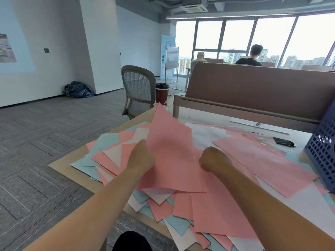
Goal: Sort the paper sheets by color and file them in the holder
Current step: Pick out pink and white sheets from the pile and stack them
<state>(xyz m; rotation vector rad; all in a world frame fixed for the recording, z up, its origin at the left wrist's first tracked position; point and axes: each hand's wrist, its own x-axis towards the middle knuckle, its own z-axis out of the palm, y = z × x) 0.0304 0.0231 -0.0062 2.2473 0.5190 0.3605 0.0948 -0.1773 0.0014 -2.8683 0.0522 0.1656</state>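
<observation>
Forearms enter from bottom of frame. Left hand and right hand both curl onto raised pink sheet; fingertips hidden. Mixed pile overhangs near edge of table: lifting could drag loose sheets floorward. Blue holder at far right, apart.

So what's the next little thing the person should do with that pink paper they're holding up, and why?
Probably square the pink sheets into one even stack. The left hand and right hand both grip them, raised off the mixed pile, but their corners look fanned out. Tidy edges should slide more easily into the blue holder at the right.
</observation>
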